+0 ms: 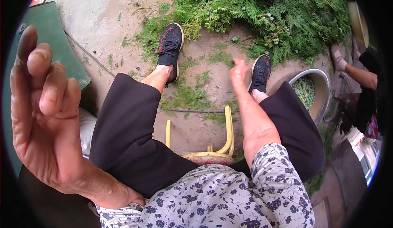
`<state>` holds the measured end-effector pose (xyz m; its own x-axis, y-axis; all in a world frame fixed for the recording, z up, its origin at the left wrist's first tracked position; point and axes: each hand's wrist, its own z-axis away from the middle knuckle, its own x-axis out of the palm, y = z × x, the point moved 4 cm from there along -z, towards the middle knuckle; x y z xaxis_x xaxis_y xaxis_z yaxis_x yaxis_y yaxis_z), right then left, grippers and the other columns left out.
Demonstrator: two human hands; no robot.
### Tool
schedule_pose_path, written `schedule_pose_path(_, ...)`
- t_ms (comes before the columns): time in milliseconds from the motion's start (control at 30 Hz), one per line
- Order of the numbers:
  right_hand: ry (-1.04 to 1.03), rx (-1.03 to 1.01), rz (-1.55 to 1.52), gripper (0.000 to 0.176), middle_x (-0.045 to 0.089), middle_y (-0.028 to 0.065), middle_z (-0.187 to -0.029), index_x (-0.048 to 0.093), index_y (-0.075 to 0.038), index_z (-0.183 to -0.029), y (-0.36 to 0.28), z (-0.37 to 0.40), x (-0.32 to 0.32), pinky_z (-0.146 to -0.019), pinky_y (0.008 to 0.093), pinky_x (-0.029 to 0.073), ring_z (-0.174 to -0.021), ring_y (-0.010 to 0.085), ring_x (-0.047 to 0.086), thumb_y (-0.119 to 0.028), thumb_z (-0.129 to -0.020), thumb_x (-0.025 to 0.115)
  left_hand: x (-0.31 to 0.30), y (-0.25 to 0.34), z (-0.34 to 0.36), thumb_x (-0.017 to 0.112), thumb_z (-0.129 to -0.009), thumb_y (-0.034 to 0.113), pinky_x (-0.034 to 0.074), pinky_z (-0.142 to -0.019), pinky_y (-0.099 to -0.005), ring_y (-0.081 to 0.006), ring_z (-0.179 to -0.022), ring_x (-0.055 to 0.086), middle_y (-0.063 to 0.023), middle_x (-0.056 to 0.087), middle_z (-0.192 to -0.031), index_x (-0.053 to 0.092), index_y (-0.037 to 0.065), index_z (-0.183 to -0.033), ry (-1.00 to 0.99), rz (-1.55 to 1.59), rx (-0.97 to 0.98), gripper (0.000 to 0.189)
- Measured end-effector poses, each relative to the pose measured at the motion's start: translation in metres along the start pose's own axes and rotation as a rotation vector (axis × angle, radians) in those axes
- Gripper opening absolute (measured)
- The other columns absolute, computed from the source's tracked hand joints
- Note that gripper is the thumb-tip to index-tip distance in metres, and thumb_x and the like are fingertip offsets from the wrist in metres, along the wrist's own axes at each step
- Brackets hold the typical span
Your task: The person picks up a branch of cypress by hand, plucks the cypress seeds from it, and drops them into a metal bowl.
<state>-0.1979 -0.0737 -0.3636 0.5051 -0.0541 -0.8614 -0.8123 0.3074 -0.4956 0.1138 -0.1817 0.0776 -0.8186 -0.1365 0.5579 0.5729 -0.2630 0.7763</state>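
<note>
Left hand (51,93): I have it raised close to the camera, palm in view, fingers partly curled and loosely apart. Right hand (238,73): low between the knees, over the ground and just beside the right shoe (260,74); fingers look bent inward, too small to tell whether they pinch anything. Loose green sprigs (221,57) lie on the ground near it.

Farther out, a heap of leafy evergreen branches (286,21) spreads beyond both feet, small pale green cones among the foliage. Left shoe (169,44) stands at its near edge. Outside my right leg, a metal basin (325,82) holds many pale green cones (303,89). Yellow-framed stool (229,134) between the thighs. Green panel (57,44) at far left, dark cable (92,58) beside it. Another person (364,78) at the right edge, partly in shadow.
</note>
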Motion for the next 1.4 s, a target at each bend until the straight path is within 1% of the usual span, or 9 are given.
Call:
schedule_pose_path(33,-0.053,-0.229,-0.073,0.017,0.062,0.0119,-0.074,0.066,-0.005,-0.079,-0.022,0.024,0.008,-0.062,0.0354,0.050,-0.066,0.0238,0.062,0.002,-0.073,0.053,0.002,-0.001,0.000,0.035,-0.093,0.000,0.030,-0.065,-0.0268,-0.0147,-0.069,0.033,-0.0104,0.038,-0.095,0.029,-0.011,-0.127,-0.003,0.000,-0.004,0.037)
schedule_pose_path(100,-0.744,0.070,-0.530,0.011,0.058,0.0068,-0.068,0.064,-0.003,-0.083,-0.056,0.061,0.022,-0.048,0.0303,0.047,-0.055,0.0163,0.059,0.001,-0.077,0.055,0.005,-0.003,0.000,0.035,-0.092,-0.001,0.030,-0.065,-0.0266,-0.0146,-0.070,0.034,-0.0103,0.038,-0.095,0.029,-0.011,-0.128,0.001,-0.011,-0.022,0.037)
schedule_pose_path(333,0.289,0.628,-0.352,0.010,0.059,0.0126,-0.070,0.056,0.002,-0.085,0.014,0.057,-0.023,-0.051,0.0346,0.047,-0.058,0.0215,0.057,0.000,-0.076,0.061,0.007,-0.005,-0.002,0.035,-0.092,-0.001,0.030,-0.066,-0.0265,-0.0145,-0.071,0.033,-0.0104,0.038,-0.096,0.028,-0.012,-0.128,-0.038,-0.002,-0.022,0.038)
schedule_pose_path(633,0.095,0.498,-0.131,0.014,0.059,0.0177,-0.066,0.059,0.002,-0.084,0.007,0.026,-0.043,-0.069,0.0378,0.046,-0.068,0.0267,0.061,-0.009,-0.075,0.061,0.007,-0.004,-0.002,0.035,-0.094,0.002,0.032,-0.065,-0.0257,-0.0139,-0.070,0.032,-0.0099,0.039,-0.094,0.029,-0.011,-0.128,0.006,-0.120,-0.027,0.037)
schedule_pose_path(800,0.209,0.329,-0.356,0.013,0.053,0.0098,-0.097,0.062,0.001,-0.091,0.018,-0.028,-0.011,-0.042,0.0224,0.049,-0.060,0.0137,0.060,0.001,-0.082,0.052,0.008,-0.007,0.000,0.038,-0.093,0.004,0.032,-0.062,-0.0259,-0.0136,-0.069,0.034,-0.0102,0.041,-0.094,0.031,-0.011,-0.127,0.017,-0.092,0.006,0.038)
schedule_pose_path(900,0.153,0.393,-0.497,0.016,0.057,0.0151,-0.083,0.064,-0.004,-0.086,-0.022,-0.073,-0.025,-0.072,0.0380,0.046,-0.079,0.0297,0.058,-0.009,-0.072,0.068,0.010,-0.007,0.000,0.039,-0.093,0.005,0.032,-0.061,-0.0252,-0.0135,-0.067,0.036,-0.0100,0.042,-0.093,0.032,-0.010,-0.127,0.031,-0.119,0.007,0.038)
schedule_pose_path(1233,0.026,0.098,-0.111,0.020,0.060,0.0232,-0.088,0.063,-0.005,-0.089,-0.054,-0.090,-0.002,-0.078,0.0405,0.046,-0.087,0.0347,0.058,-0.011,-0.070,0.064,0.011,-0.002,-0.002,0.040,-0.094,0.008,0.032,-0.057,-0.0244,-0.0129,-0.063,0.038,-0.0100,0.046,-0.093,0.036,-0.008,-0.125,0.074,-0.134,0.058,0.036)
schedule_pose_path(1300,-0.038,0.175,-0.268,0.021,0.060,0.0197,-0.086,0.059,-0.004,-0.093,-0.061,-0.083,-0.007,-0.070,0.0389,0.048,-0.083,0.0309,0.058,-0.006,-0.073,0.058,0.010,-0.002,-0.003,0.040,-0.094,0.007,0.033,-0.057,-0.0244,-0.0128,-0.063,0.039,-0.0096,0.047,-0.093,0.037,-0.008,-0.125,0.087,-0.085,0.062,0.036)
schedule_pose_path(1400,-0.351,0.753,-1.571,0.027,0.058,0.0114,-0.079,0.051,0.000,-0.101,-0.072,-0.063,-0.005,-0.055,0.0312,0.048,-0.066,0.0258,0.059,0.002,-0.074,0.053,0.008,-0.003,-0.001,0.040,-0.094,0.009,0.035,-0.058,-0.0242,-0.0128,-0.066,0.042,-0.0091,0.047,-0.095,0.037,-0.008,-0.125,0.102,-0.114,0.051,0.036)
